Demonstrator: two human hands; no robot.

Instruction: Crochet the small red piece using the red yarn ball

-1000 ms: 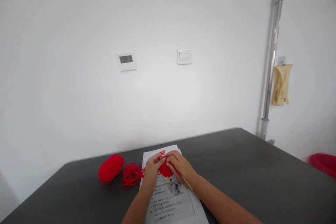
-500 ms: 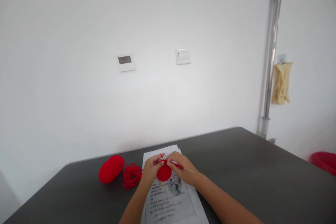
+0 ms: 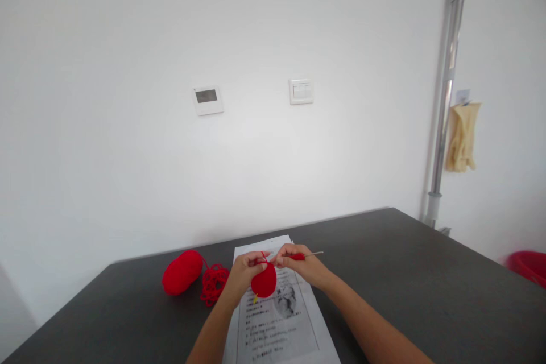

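Observation:
My left hand (image 3: 241,274) pinches the top edge of a round red crochet piece (image 3: 263,284), which hangs below my fingers over a printed sheet of paper (image 3: 279,318). A small yellow marker (image 3: 255,298) dangles from the piece. My right hand (image 3: 303,268) is closed on a crochet hook (image 3: 307,254) with a red grip and a thin metal shaft pointing right. Red yarn runs from the piece to a loose tangle (image 3: 213,283) and a red yarn ball (image 3: 182,272) on the left.
A dark grey table (image 3: 409,284) stands against a white wall with a switch (image 3: 301,91) and a small panel (image 3: 207,100). A metal pole (image 3: 444,102) and hanging beige gloves (image 3: 462,136) are at the right, with a red basin (image 3: 529,266) low down.
Both hands have risen slightly off the paper. The red piece now hangs free below my left fingers, and the hook has swung from pointing down-right to nearly level.

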